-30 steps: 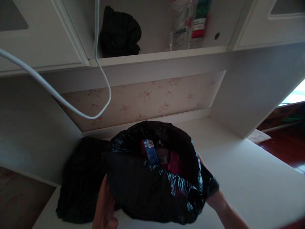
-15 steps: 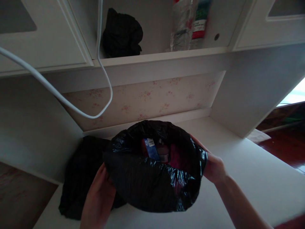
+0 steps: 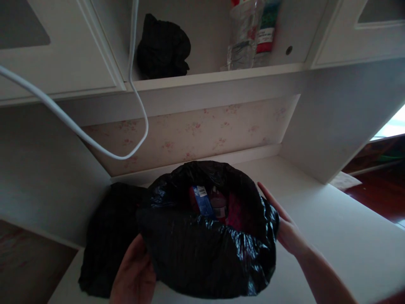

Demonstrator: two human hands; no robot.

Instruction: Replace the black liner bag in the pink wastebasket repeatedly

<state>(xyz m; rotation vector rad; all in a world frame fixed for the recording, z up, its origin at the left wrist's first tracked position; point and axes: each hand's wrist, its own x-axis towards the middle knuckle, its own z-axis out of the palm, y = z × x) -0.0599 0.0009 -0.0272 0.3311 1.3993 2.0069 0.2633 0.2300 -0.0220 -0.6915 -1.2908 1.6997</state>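
Observation:
A black plastic bag [image 3: 202,253] stands with its wide mouth facing up toward me. Inside lie a blue-and-red box with a barcode [image 3: 203,202], a container with a pale label [image 3: 219,207] and some dark pink cloth-like material [image 3: 236,213]. At the bag's left side my left hand [image 3: 136,270] holds it, its fingertips partly hidden behind the plastic. My right hand [image 3: 286,230] holds the opposite side near the rim, one finger stretched along the outside. Behind my left hand rests a second dark bag or cloth [image 3: 107,240].
The white desk [image 3: 316,211] lies under the bag. Above it, a shelf [image 3: 209,79] carries a crumpled black bundle [image 3: 163,48], a clear plastic bottle [image 3: 242,40] and a bottle with a green-and-red label [image 3: 265,33]. A white cable [image 3: 120,156] hangs at the left.
The bag's near side and right edge have come slightly lower and closer. My right hand has shifted a little right and down, with a finger now straighter. My left hand sits slightly lower.

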